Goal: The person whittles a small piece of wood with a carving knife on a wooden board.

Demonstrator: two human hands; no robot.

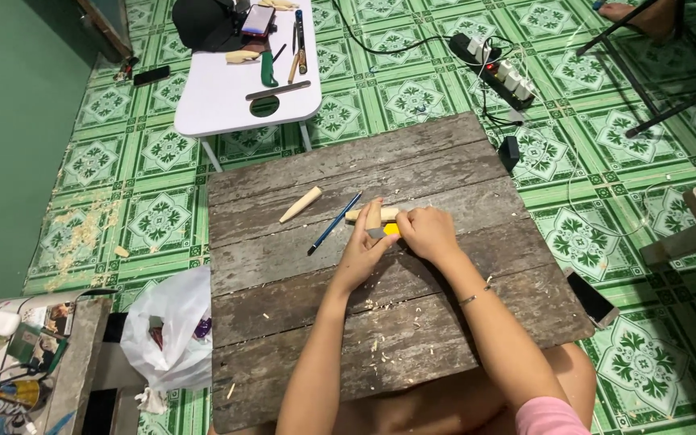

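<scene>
My left hand [364, 250] holds down a small pale wooden piece [362, 214] on the grey plank board [283, 266], the thumb lying over it. Closed around a yellow-handled knife [391, 229], my right hand [428, 232] presses its grey blade against the wood. A blue pencil [333, 223] lies just left of my left hand. Farther left rests a tapered carved wooden peg [300, 205]. Pale shavings are scattered over the near half of the board.
A white folding table [219, 97] stands beyond the board with a phone, a green-handled knife and other tools. A power strip [499, 71] with cables lies on the green tiled floor. A white plastic bag [171, 326] sits at left, a phone [591, 298] at the board's right edge.
</scene>
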